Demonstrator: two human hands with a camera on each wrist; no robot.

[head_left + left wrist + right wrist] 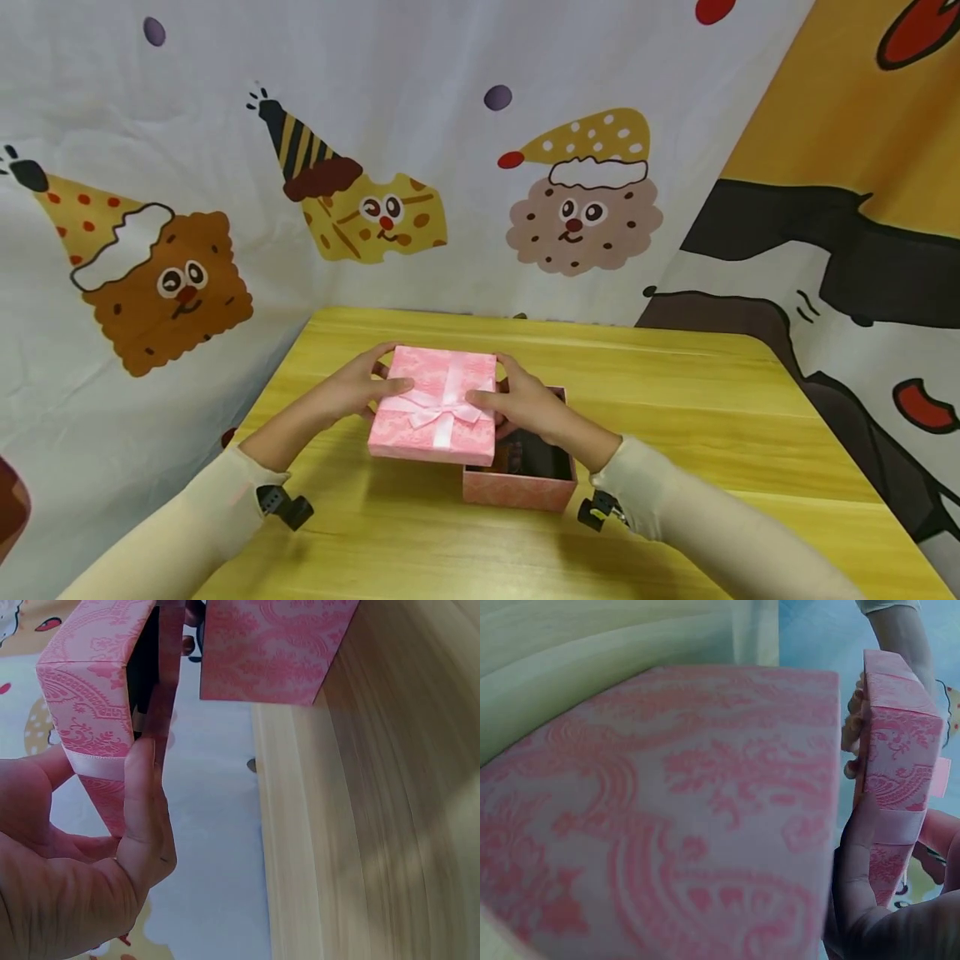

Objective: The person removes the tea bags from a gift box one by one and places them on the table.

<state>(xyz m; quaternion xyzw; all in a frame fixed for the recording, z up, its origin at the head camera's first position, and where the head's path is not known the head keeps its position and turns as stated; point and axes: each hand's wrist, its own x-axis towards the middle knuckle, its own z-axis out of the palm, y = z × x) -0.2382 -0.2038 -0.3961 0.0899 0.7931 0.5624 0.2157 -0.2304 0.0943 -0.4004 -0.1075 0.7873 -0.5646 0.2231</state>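
Pinching lid (433, 392) by opposite sides, left hand (357, 388) plus right hand (528, 405), probably for even support; raised near box (519, 491).

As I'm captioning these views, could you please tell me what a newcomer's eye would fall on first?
Probably the pink lid with its ribbon bow, held between the left hand and right hand above the table. Next comes the open pink box on the table, partly hidden by the lid and right hand. Behind, cartoon figures in party hats stand out on the backdrop.
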